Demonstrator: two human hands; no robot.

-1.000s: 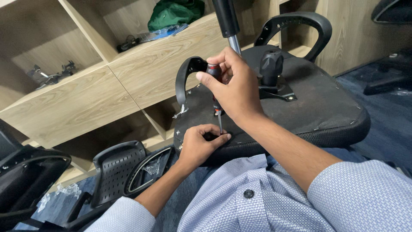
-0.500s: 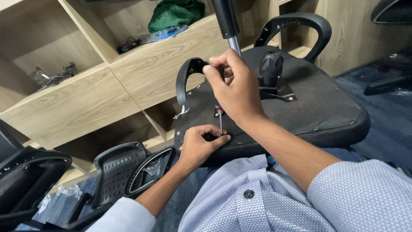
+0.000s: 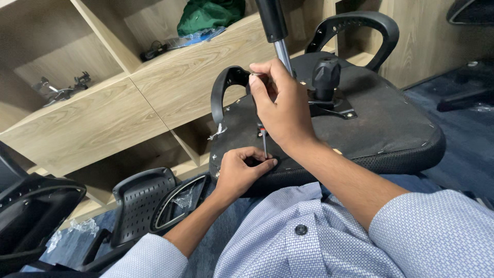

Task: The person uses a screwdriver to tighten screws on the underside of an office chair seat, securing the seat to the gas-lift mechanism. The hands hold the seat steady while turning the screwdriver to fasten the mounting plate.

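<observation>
My right hand [image 3: 282, 105] grips the screwdriver [image 3: 263, 140] upright, tip down into the seat underside [image 3: 381, 123]; my left hand [image 3: 241, 170] pinches its tip.

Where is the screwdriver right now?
In the head view, centre frame: the screwdriver stands upright under the right hand, its tip at the left hand's fingers on the seat underside.

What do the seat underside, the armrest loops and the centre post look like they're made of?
Seat underside: likely black non-woven fabric, matt and fuzzy, with small fasteners, perhaps staples, at its edge. Armrest loops: probably moulded black plastic, smooth with a slight sheen. Centre post: bare polished metal, bright and reflective, below a black sleeve.
</observation>
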